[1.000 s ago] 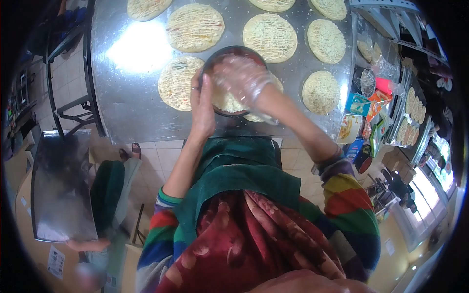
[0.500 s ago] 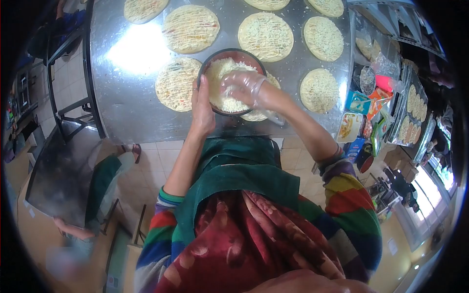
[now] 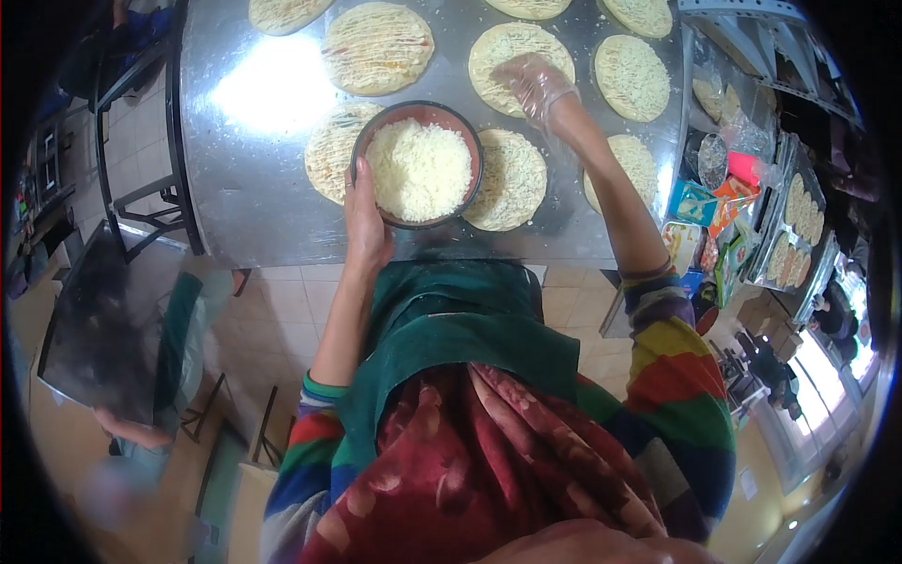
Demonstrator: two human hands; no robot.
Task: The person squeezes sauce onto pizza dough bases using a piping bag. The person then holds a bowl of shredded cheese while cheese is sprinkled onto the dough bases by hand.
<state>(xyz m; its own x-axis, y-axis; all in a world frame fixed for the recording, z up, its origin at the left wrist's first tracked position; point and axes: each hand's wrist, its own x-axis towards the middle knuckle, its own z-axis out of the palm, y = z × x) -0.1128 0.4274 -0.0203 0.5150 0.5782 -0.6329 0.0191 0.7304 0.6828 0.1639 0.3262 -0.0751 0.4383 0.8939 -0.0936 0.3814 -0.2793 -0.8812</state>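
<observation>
My left hand (image 3: 366,218) grips the near left rim of a round, dark-edged bowl (image 3: 474,155), its thumb on the edge. White grated cheese (image 3: 420,169) is heaped in the bowl, which is tilted toward me. My right hand (image 3: 536,85), in a clear plastic glove, is over a round topped pizza (image 3: 490,58) beyond the bowl. Its fingers are bunched and point down; whatever is in them is hidden. A cheese-covered pizza (image 3: 512,183) lies right of the bowl, partly beneath its edge. Left of the bowl, another pizza (image 3: 329,150) shows sauce stripes and is partly covered.
More pizzas (image 3: 632,78) lie on the metal table (image 3: 254,221). At the right stand packages, a blue container (image 3: 692,202) and a tray of small breads (image 3: 799,211). A black frame (image 3: 178,141) borders the left side. Another person carries a large dark tray (image 3: 103,329) at lower left.
My right hand has left the cheese in the bowl and moved away and right over a pizza. The bowl has shifted left, uncovering more of the pizza beside it.
</observation>
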